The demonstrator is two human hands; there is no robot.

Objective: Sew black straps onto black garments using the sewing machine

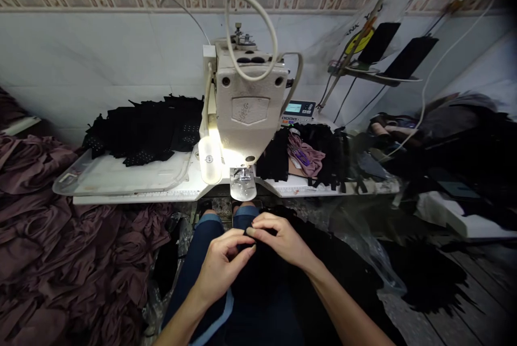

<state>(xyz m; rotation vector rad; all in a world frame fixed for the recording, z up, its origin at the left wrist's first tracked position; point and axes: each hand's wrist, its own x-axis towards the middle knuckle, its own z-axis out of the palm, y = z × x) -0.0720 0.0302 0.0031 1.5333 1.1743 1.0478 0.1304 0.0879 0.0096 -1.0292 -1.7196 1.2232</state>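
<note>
Over the lap, my left hand (226, 265) and my right hand (278, 238) meet, thumbs and fingers pinched on an edge of black fabric (262, 276). The fabric lies across the dark blue jeans and spreads to the right; its details are too dark to make out. Both hands are in front of and below a white sewing machine (250, 103), whose lamp (209, 160) is lit. The machine's presser foot (243, 174) has no fabric visible under it.
Black cut pieces (141, 125) lie on a clear plastic tray (64, 179) at left. Mauve fabric (81, 260) is heaped at lower left. More black pieces (278, 157), a control panel (299, 109) and thread cones (412, 57) are at right.
</note>
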